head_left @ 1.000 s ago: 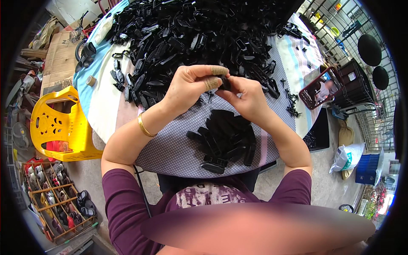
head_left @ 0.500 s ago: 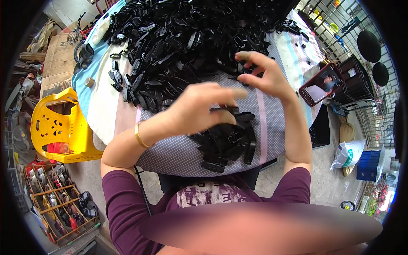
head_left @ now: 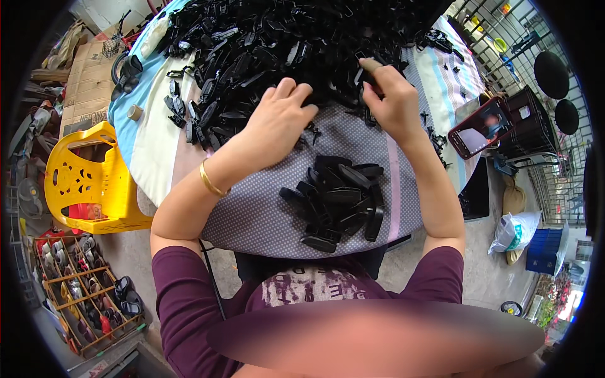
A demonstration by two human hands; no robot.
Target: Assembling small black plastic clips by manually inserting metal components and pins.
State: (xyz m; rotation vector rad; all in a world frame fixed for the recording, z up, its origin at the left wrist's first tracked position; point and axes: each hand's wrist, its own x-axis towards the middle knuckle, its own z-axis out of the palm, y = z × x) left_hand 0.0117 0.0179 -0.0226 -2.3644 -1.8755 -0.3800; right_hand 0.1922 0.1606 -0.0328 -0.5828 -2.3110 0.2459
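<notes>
A large heap of small black plastic parts (head_left: pixel 252 63) covers the far side of the table. At its near edge my left hand (head_left: pixel 277 123) bends its fingers down onto the parts; the fingertips are partly hidden, and what they grip cannot be made out. My right hand (head_left: pixel 392 97) is at the heap further right, thumb and covered index finger around a black plastic part (head_left: pixel 360 77). Closer to me, apart from both hands, lies a smaller pile of black plastic pieces (head_left: pixel 343 196) on the dotted tablecloth (head_left: pixel 252 220).
A phone (head_left: pixel 480 128) stands tilted at the table's right edge. Loose small parts (head_left: pixel 435 142) lie near it. On the left are a yellow plastic chair (head_left: pixel 88 183), a small roll (head_left: pixel 134 112) on the cloth, and a shoe rack (head_left: pixel 88 290) on the floor.
My left hand has moved from above the small pile up and left to the big heap's near edge. My right hand has shifted slightly, its thumb and index finger closing at the heap.
</notes>
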